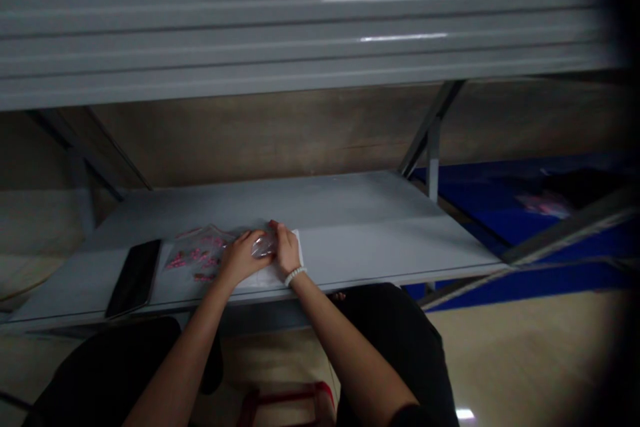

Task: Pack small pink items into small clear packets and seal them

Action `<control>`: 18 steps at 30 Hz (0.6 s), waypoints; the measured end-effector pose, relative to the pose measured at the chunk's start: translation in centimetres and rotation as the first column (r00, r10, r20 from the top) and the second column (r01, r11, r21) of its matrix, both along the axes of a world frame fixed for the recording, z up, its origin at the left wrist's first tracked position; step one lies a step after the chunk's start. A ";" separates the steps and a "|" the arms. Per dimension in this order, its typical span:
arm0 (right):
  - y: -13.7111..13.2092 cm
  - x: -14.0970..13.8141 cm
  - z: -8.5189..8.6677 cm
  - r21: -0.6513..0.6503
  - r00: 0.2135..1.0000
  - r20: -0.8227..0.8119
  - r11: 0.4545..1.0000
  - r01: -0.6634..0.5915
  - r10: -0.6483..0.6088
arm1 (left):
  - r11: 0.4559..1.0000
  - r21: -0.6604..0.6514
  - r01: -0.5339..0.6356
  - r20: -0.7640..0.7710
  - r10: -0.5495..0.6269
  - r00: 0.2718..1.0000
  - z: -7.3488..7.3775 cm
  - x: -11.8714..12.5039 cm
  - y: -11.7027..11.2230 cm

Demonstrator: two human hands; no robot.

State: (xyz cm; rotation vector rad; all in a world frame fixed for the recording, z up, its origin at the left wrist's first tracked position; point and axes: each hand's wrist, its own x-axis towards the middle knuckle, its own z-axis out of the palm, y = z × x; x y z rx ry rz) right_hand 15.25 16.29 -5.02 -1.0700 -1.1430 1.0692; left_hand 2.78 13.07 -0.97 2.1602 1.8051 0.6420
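Observation:
My left hand [243, 257] and my right hand [286, 250] meet over a small clear plastic bag [263, 246], pinching it from both sides on a white sheet [287, 271]. A white beaded bracelet [295, 275] circles my right wrist. Just left of my left hand lies a larger clear bag holding several small pink pieces [197, 257], partly under my fingers. The contents of the small bag are too blurred to tell.
A black tablet or phone [134, 278] lies on the grey shelf board [350, 213], left of the bags. A ribbed grey shelf [300, 20] runs overhead. My dark-clothed legs [390, 340] are below, with a red frame [285, 403] on the floor and blue mats [480, 213] at right.

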 end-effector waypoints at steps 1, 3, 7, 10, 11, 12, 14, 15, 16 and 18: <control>0.0 0.0 0.0 -0.002 1.000 0.005 1.000 0.002 -0.002 | 1.000 -0.010 0.001 -0.031 -0.001 1.000 0.2 0.2 0.0; 0.1 -0.1 -0.1 -0.005 1.000 0.013 1.000 0.007 -0.007 | 1.000 -0.029 0.007 -0.091 -0.010 0.996 0.7 0.5 0.1; 0.2 -0.1 -0.2 -0.007 1.000 0.011 1.000 0.011 -0.011 | 0.998 -0.061 0.020 -0.200 -0.032 0.979 1.7 0.9 0.3; 0.2 -0.2 -0.3 -0.012 1.000 -0.004 1.000 0.016 -0.016 | 0.997 -0.076 0.025 -0.265 -0.045 0.963 2.3 1.1 0.4; 0.3 -0.2 -0.3 -0.015 1.000 -0.009 1.000 0.016 -0.016 | 0.996 -0.081 0.028 -0.283 -0.050 0.958 2.5 1.2 0.4; 0.3 -0.2 -0.3 -0.017 1.000 -0.015 1.000 0.015 -0.015 | 0.996 -0.086 0.031 -0.300 -0.056 0.952 2.6 1.3 0.5; 0.3 -0.2 -0.3 -0.021 0.999 -0.033 1.000 0.012 -0.012 | 0.995 -0.094 0.039 -0.331 -0.068 0.941 3.0 1.5 0.6; 0.3 -0.2 -0.3 -0.025 0.999 -0.046 1.000 0.011 -0.012 | 0.994 -0.098 0.042 -0.345 -0.074 0.936 3.1 1.6 0.6; 0.4 -0.2 -0.4 -0.028 0.998 -0.060 1.000 0.011 -0.012 | 0.994 -0.101 0.044 -0.358 -0.078 0.930 3.3 1.7 0.7; 0.5 -0.3 -0.5 -0.037 0.996 -0.086 0.999 0.007 -0.010 | 0.993 -0.109 0.047 -0.383 -0.085 0.920 3.6 1.9 0.8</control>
